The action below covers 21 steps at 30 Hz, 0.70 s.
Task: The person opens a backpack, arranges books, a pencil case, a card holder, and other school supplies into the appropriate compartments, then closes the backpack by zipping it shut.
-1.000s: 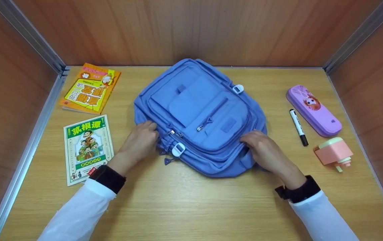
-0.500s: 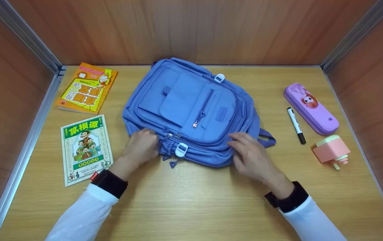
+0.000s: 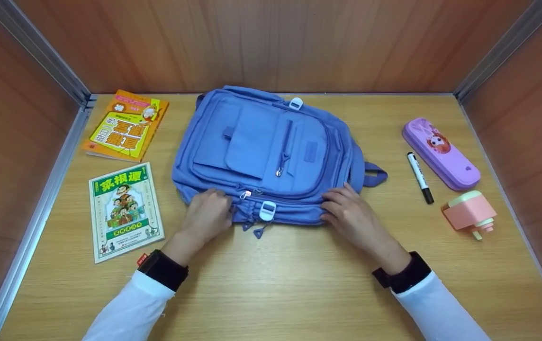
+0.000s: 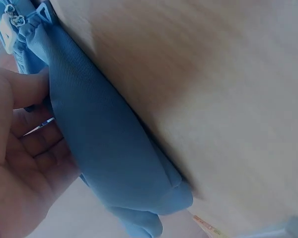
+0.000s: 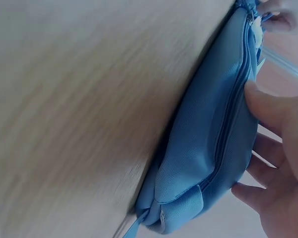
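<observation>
A blue backpack [image 3: 257,142] lies on the table with its front pockets up and its top loop toward the right. My left hand [image 3: 207,213] grips fabric at the near lower corner, with curled fingers and the thumb against the bag in the left wrist view. Beside that hand are a white buckle [image 3: 267,210] and dangling zipper pulls [image 3: 258,233]. My right hand [image 3: 354,215] touches the near side toward the top end. In the right wrist view, its thumb and relaxed fingers rest against the bag near a long zipper [image 5: 227,124]. The bag's underside is hidden.
An orange book [image 3: 126,125] and a green-and-white book [image 3: 126,213] lie at the left. At the right are a purple pencil case [image 3: 441,154], a black-and-white marker [image 3: 420,177] and a pink block-like object [image 3: 470,213]. Wooden walls [image 3: 271,47] enclose the table's back and sides.
The backpack has turned counterclockwise and shifted left, bringing its top loop into view. My left hand has kept its grip; my right hand has come off the bag's corner and touches its near side.
</observation>
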{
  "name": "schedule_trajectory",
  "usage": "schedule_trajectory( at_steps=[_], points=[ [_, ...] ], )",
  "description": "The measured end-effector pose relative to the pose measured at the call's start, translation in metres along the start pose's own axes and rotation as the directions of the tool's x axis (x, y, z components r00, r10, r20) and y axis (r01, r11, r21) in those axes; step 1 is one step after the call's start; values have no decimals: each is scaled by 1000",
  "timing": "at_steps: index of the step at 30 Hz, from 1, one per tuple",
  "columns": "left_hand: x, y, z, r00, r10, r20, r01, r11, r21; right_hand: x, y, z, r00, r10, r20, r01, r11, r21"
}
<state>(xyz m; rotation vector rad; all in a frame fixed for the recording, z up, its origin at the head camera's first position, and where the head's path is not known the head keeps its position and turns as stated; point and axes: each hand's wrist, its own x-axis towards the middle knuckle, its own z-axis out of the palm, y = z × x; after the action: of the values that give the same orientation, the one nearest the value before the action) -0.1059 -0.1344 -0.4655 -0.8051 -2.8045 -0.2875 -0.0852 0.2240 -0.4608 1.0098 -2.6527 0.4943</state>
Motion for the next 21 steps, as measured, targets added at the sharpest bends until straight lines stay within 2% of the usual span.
schedule_trajectory(
  at_steps=[12,21],
  points=[
    [-6,14,8,996,16,-83,-14,1000,18,17,25,5,998,55,-12,-55,998,40],
    [-5,20,11,994,40,-101,-36,999,36,28,36,5,994,107,24,-107,994,33]
  ],
)
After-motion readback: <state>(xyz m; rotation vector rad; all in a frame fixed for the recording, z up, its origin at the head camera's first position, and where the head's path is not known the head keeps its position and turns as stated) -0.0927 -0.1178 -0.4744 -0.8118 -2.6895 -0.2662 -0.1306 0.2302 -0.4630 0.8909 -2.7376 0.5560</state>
